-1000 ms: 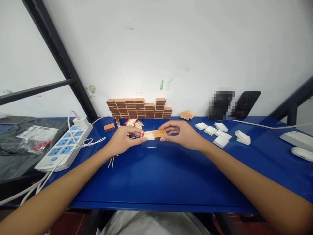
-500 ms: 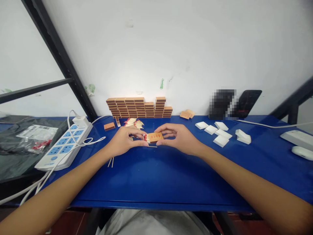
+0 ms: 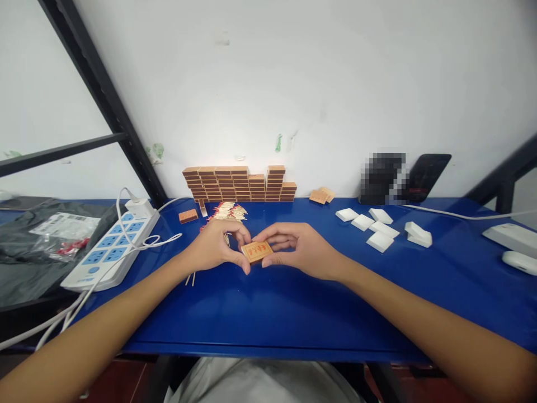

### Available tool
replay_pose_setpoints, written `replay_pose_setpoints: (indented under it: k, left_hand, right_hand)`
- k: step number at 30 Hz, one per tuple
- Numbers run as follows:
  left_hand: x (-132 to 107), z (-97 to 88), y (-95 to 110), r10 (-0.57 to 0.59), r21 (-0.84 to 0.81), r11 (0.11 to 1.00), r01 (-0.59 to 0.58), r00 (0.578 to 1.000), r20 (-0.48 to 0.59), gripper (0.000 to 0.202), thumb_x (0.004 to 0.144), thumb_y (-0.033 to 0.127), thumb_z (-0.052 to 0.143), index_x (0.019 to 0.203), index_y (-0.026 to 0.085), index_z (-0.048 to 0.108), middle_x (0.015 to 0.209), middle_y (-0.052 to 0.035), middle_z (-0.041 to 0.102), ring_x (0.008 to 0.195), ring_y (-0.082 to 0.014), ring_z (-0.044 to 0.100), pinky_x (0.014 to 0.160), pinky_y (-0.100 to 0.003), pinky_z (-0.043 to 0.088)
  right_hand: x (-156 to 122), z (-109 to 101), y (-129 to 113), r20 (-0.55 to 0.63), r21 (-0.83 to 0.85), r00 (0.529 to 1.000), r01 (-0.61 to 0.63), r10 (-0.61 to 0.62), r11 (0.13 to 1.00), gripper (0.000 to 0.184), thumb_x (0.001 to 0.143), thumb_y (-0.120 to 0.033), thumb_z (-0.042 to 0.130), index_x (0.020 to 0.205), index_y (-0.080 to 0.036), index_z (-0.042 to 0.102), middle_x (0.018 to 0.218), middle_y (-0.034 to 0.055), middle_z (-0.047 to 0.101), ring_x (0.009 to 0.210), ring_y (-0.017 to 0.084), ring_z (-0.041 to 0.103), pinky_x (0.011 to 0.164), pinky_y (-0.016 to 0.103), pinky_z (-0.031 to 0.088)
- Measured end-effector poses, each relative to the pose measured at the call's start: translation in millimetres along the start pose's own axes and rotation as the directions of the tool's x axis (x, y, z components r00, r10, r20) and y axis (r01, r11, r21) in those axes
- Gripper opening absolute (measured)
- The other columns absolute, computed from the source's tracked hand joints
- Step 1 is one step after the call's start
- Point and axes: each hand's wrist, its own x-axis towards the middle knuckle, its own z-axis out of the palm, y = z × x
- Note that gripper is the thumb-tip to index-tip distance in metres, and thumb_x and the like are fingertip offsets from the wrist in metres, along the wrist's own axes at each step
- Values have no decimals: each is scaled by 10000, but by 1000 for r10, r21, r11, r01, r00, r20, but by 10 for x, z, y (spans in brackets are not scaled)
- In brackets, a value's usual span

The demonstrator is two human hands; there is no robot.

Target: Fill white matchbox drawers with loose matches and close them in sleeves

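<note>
Both of my hands hold one small orange matchbox just above the blue table. My left hand pinches its left end with thumb and fingers. My right hand grips its right end. The box looks closed, with no matches showing. Behind my left hand lies a loose pile of red-tipped matches. A couple of stray matches lie by my left wrist.
A stacked wall of matchboxes stands against the back wall. Several white inner trays lie at the right, two loose sleeves beyond. A white power strip with cables sits left; a mouse at far right.
The inner tray full of matches has slid fully into the orange sleeve. Both hands have drawn the box slightly nearer to me and lower.
</note>
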Motion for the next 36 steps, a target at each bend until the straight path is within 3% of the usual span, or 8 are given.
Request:
replay_pose_setpoints:
  k: [10,12,15,19,24,29,32,36]
  left_hand:
    - [-21,-6,-28,5,-10,1000,-4,1000,11,701,438,740,911,782,161,717,717,-35,683,660,-166,611,599,-269,450]
    - [-10,2,-49,8,-1,1000,-8,1000,-24,695,487,728,909,860,166,743,745,-34,700,691,-173,632,628,-269,471]
    - [10,15,-93,1,41,999,6,989,-147,600,684,656,873,1025,180,744,764,-12,713,739,-172,658,709,-277,507]
    - [19,33,-123,-11,135,990,45,970,-244,392,863,530,789,1057,193,743,765,6,708,762,-163,668,744,-278,520]
    - [-13,50,-53,24,223,975,21,981,-195,299,936,476,723,1048,201,755,806,-6,738,779,-164,675,724,-278,518]
    - [-38,32,-4,101,325,944,-53,986,-135,288,977,469,678,1091,216,754,855,-15,753,862,-187,680,800,-319,515]
    - [-41,40,7,124,337,939,-75,984,-125,278,978,453,684,1101,214,753,848,-15,752,881,-193,680,835,-336,512]
    - [-54,54,14,121,332,940,-78,986,-111,265,975,446,690,1085,215,758,842,-13,750,866,-190,681,819,-337,514]
  right_hand:
    - [-37,48,-73,61,20,998,-35,33,999,469,676,-386,945,1083,-238,763,1045,42,812,977,241,777,919,403,630]
    - [-12,-16,-93,25,-51,1000,2,-1,999,466,679,-399,940,1079,-233,767,1053,43,804,960,239,768,904,402,625]
    - [101,-219,-117,-121,-298,986,76,-117,952,371,741,-415,894,1045,-237,779,1118,49,780,902,222,728,845,398,602]
    - [443,-524,-135,-271,-676,901,72,-338,734,284,803,-396,854,1029,-244,771,1077,71,750,879,243,654,790,411,540]
    - [1102,-633,-145,-171,-912,867,40,-467,409,153,890,-241,780,1026,-208,719,959,90,716,1012,292,607,813,391,469]
    - [1582,-664,-127,-46,-997,888,-11,-457,79,116,934,-232,732,1023,-164,702,945,141,747,1064,349,542,822,416,398]
    - [1678,-715,-92,-18,-1000,887,-20,-461,1,142,960,-246,696,1059,-144,700,984,162,756,1072,355,519,811,422,368]
    - [1721,-766,-37,19,-999,894,4,-448,-35,108,986,-241,658,997,-155,723,1005,161,761,1067,344,501,801,423,333]
